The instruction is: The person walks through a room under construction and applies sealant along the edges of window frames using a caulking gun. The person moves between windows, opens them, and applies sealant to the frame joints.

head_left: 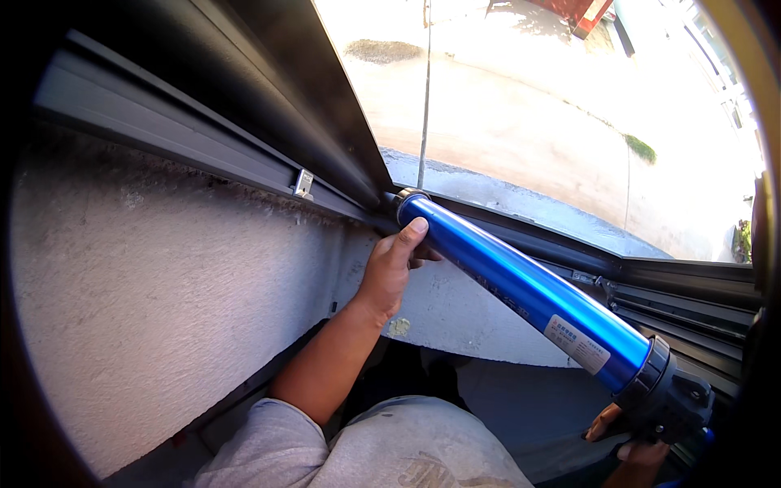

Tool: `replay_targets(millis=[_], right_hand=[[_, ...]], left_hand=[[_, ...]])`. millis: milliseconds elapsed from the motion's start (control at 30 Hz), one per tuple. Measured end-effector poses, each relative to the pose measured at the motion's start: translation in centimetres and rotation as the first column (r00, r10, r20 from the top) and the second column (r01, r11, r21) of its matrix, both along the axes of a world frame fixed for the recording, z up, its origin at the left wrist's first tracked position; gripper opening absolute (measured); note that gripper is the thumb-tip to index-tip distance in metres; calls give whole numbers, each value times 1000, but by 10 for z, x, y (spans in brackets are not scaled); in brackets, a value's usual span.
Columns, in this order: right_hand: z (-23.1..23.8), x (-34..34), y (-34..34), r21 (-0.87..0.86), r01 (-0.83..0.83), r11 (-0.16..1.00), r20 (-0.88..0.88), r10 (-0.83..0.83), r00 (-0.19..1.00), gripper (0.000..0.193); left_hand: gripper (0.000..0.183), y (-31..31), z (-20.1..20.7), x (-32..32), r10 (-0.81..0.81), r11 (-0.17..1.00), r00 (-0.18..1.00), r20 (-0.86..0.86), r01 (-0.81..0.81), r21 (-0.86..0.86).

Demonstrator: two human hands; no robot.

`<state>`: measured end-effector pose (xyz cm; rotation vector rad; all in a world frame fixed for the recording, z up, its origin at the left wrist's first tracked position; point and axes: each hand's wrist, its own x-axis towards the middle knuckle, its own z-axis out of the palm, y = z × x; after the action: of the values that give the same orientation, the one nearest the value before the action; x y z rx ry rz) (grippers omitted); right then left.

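A caulking gun [521,276] with a shiny blue barrel and black end caps slants across the view, its front end up against the corner of a dark window frame [325,106]. My left hand [392,264] is closed around the front of the barrel, the thumb on top and the fingers underneath. Down at the lower right my right hand [643,455] grips the gun's rear end below the black housing [671,398]. Much of that hand and the handle are hidden. The nozzle cannot be made out in the dark corner.
A rough pale wall [163,268] runs along the left below the dark frame. One small metal bracket [303,184] sits on the frame's edge. Dark sliding tracks [683,294] lie at the right. Beyond the opening is bright paved ground [504,106] with a red object [582,16].
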<state>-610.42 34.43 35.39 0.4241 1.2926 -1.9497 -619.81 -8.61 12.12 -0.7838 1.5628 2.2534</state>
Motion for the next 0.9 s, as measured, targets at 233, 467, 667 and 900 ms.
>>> replay_targets(millis=[233,467,667,900], right_hand=[[11,-35,-7,38,-114,993,-15,114,993,69],[25,4,-14,3,17,1000,-79,-17,997,69],[25,88,-34,-191,509,840,-96,-531,842,81],[-10,131,-18,-334,467,819,-104,-524,845,75]], left_hand=[[71,4,-2,17,-269,848,938,-217,124,-516],[67,12,-4,19,-631,365,763,-144,128,-922],[60,9,1,26,-593,183,803,54,201,-962],[56,7,13,26,-544,86,833,106,181,-980]])
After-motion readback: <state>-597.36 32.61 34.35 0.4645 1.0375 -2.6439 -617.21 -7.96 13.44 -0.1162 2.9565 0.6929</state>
